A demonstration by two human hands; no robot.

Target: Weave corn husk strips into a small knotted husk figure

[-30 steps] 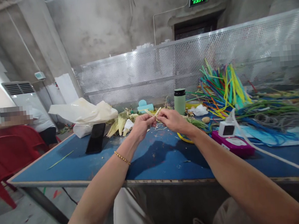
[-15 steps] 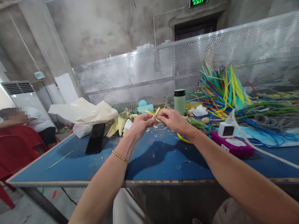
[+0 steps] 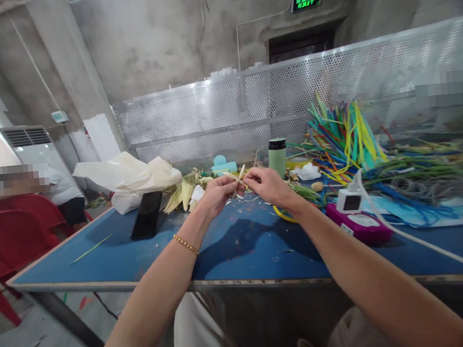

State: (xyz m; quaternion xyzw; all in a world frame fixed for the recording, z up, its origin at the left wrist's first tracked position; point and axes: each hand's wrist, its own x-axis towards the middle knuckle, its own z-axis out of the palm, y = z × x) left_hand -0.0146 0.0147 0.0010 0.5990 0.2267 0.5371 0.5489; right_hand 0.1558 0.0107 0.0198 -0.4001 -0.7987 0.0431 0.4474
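Strip (image 3: 241, 172) tip higher now; L hand (image 3: 217, 194), R hand (image 3: 269, 185) fingers tight on it

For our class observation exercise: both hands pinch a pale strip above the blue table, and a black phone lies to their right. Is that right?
No. The left hand and right hand do pinch the pale strip above the blue table, but the head view shows the black phone lying to their left, not their right.

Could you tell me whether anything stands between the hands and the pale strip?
Nothing visible does: the left hand and the right hand both pinch the pale strip directly, above the blue table.
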